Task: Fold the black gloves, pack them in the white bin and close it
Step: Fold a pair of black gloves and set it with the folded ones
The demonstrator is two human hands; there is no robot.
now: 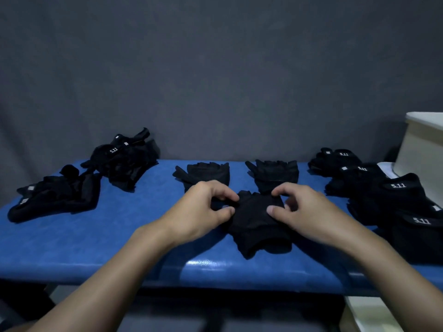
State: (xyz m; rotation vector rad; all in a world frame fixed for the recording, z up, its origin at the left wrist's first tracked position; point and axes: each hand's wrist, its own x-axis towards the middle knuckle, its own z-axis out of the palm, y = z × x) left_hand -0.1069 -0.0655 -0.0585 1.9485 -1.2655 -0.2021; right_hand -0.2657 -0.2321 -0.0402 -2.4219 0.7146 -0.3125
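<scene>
Head view showed a black glove (257,219) lying near the middle of a blue bench (96,240), a little closer to its near edge than to its far edge. Its long axis ran from near edge to far edge, slightly slanted. The wide open cuff pointed toward the person and the finger end toward the far edge. The cloth looked soft, matte and creased, bunched at the cuff.

The glove sat between the two hands. The left hand (203,209) came in from the glove's left side, its thumb and curled fingers pinching the dark cloth at that edge. The right hand (309,212) came in from the right, thumb pressed on the glove's upper right part and curled fingers at its far right corner, also gripping it.

Just beyond the hands, along the far edge, a left flat glove (203,173) and a right flat glove (273,174) lay side by side, finger ends toward the far edge. A rumpled far-left heap (124,161) and a near-left heap (55,197) of black gloves lay at the left end. A right heap (395,200) with white "5.11" labels covered the right end. The white bin (422,149), smooth and boxy, stood at the far right corner. The bench top looked padded and glossy, with a rounded near edge.
</scene>
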